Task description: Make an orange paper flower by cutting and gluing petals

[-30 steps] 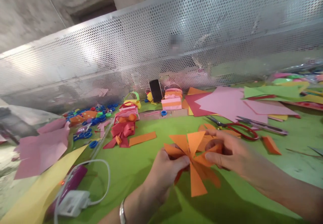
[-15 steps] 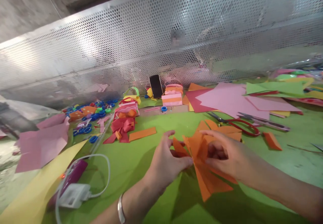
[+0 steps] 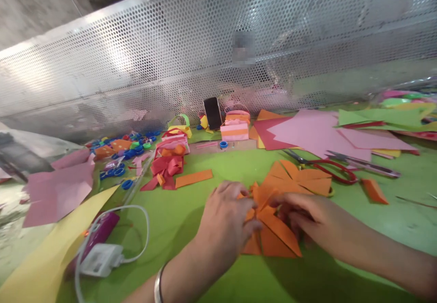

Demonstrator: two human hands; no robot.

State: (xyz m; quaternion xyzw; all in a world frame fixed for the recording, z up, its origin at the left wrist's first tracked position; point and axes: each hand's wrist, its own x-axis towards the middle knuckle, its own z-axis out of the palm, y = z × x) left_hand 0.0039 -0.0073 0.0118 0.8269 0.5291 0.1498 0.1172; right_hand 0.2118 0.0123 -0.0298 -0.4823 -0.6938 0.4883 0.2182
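A folded orange paper piece (image 3: 278, 232) with several petal-like flaps lies low over the green table. My left hand (image 3: 223, 214), with a silver bangle on the wrist, has its curled fingers on the paper's left flaps. On the other side, my right hand (image 3: 310, 212) grips the upper right part, and some of its fingertips are hidden. Just behind sits another orange paper piece (image 3: 300, 180) with cut flaps. Red-handled scissors (image 3: 336, 169) and a pink-and-grey cutter (image 3: 367, 164) rest beyond it.
An orange strip (image 3: 194, 178) and red paper scraps (image 3: 167, 171) lie left of my hands. A white charger (image 3: 102, 260) and its looped cable are at front left. Coloured sheets (image 3: 310, 132), a phone (image 3: 212, 113) and a small pink paper basket (image 3: 235, 131) stand before the perforated metal panel (image 3: 191, 43).
The orange paper has gone from raised and tilted to flatter, with its flaps spread near the table. My left hand has turned palm-down over it, and my right hand has shifted lower.
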